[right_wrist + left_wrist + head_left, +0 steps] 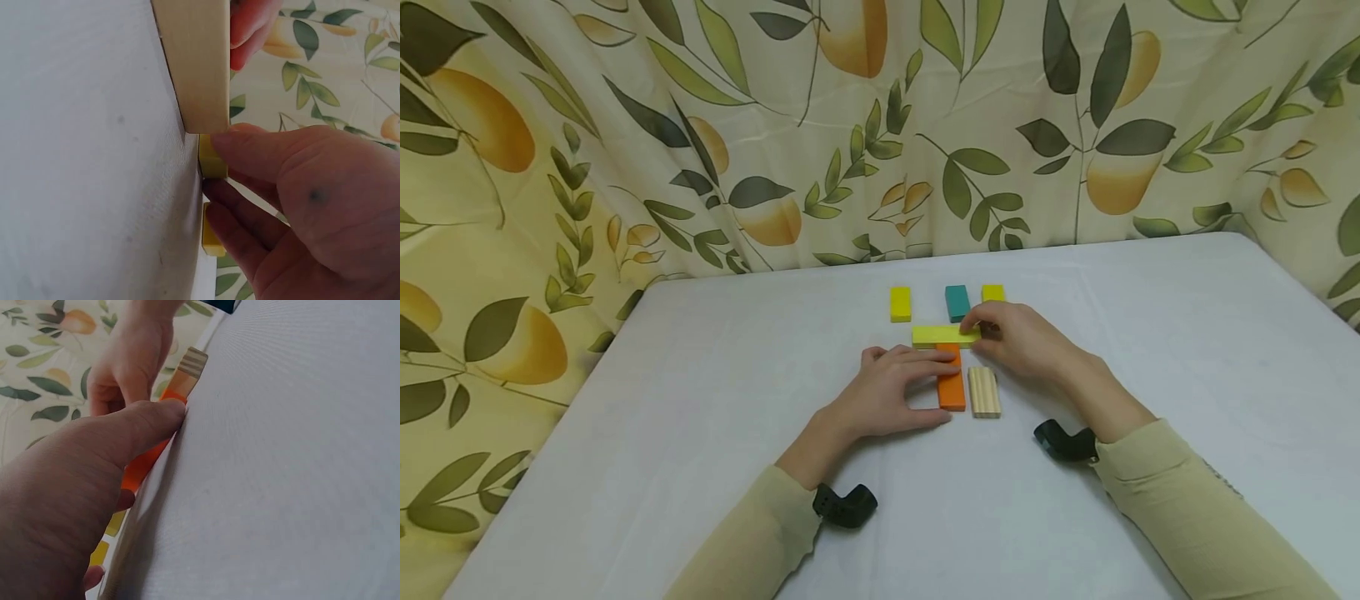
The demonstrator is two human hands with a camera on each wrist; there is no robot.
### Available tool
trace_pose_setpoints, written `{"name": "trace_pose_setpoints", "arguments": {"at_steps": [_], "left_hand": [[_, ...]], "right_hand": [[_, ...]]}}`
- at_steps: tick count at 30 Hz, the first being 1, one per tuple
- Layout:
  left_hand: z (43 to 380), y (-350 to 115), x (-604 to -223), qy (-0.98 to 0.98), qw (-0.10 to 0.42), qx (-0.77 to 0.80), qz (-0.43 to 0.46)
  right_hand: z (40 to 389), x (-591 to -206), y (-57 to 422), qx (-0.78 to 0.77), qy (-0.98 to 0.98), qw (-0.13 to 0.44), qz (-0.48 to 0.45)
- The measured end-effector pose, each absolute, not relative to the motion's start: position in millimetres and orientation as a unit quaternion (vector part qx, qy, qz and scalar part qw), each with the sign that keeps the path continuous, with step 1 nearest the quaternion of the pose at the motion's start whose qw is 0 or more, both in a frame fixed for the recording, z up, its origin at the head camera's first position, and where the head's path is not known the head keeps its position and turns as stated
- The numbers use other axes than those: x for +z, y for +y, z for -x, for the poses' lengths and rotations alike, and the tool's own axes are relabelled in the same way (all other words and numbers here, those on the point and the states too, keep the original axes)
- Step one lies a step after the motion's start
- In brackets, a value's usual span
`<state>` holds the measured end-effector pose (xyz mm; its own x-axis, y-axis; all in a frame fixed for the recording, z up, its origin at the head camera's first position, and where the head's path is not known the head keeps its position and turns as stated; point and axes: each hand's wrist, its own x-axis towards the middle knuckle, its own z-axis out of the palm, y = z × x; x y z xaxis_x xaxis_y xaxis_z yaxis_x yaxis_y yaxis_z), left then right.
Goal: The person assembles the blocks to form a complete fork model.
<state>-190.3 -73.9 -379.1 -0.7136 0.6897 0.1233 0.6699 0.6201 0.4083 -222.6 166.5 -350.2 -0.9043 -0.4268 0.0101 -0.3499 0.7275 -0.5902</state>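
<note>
On the white table, my left hand (887,393) lies along an orange block (951,393), its thumb at the near end and its fingertips over the far part. The left wrist view shows that thumb pressed against the orange block (145,467). My right hand (1026,340) pinches the right end of a long yellow block (934,337), which lies crosswise at the orange block's far end like the top of a T. In the right wrist view, thumb and fingers are at the yellow block's end (213,165). A grooved plain wooden block (984,393) lies just right of the orange one.
Behind the long yellow block stand a small yellow block (900,305), a teal block (957,302) and another yellow block (992,292), partly behind my right hand. A fruit-patterned curtain (865,167) hangs along the table's far edge. Both wrists wear black cameras.
</note>
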Motion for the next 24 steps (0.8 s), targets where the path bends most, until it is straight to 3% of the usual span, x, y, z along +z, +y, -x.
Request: {"name": "trace_pose_setpoints", "arguments": {"at_steps": [7,24], "left_hand": [[190.9,-75.9,-378.1,0.894,0.015,0.245,-0.374],[205.4,-86.6,-373.3,0.885,-0.067,0.313,-0.338]], "right_hand": [[221.6,-342.8,168.9,-0.303,0.93,0.062,0.198],[217.6,-332.9,173.9,-0.321,0.927,0.051,0.189]]}}
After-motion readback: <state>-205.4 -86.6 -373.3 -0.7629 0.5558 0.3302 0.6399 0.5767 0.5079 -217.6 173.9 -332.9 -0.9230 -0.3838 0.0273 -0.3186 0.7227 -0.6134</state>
